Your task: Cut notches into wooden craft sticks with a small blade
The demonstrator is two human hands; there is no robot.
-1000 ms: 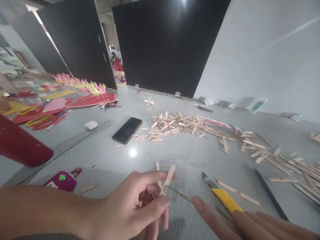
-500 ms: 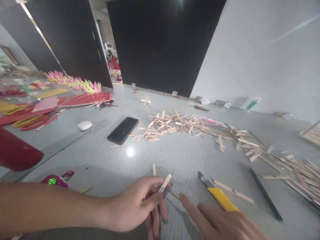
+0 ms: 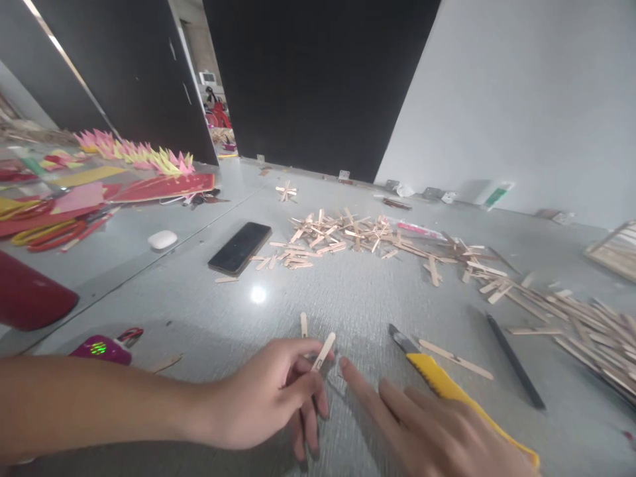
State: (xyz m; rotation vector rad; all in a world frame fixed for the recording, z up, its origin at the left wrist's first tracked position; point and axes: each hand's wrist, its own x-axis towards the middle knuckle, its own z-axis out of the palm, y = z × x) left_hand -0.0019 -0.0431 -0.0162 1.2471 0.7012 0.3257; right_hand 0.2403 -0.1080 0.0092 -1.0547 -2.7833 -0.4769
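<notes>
While the left hand (image 3: 268,391) pinches the marked stick (image 3: 326,349), keep it braced; right hand (image 3: 422,424), stick's 4 o'clock, grip unclear, should work lightly.

The held stick (image 3: 325,349) is pale tan, dark-lined, the cutter (image 3: 437,379) yellow, the tabletop (image 3: 348,298) grey.

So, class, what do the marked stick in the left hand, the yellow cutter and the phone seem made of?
Marked stick: seemingly bare, matte wood, by its pale tan colour.
Yellow cutter: probably hard plastic, from its even, bright colour and ridges; its grey blade looks like metal.
Phone: likely glass, by its smooth, dark face; its casing is unclear.
</notes>
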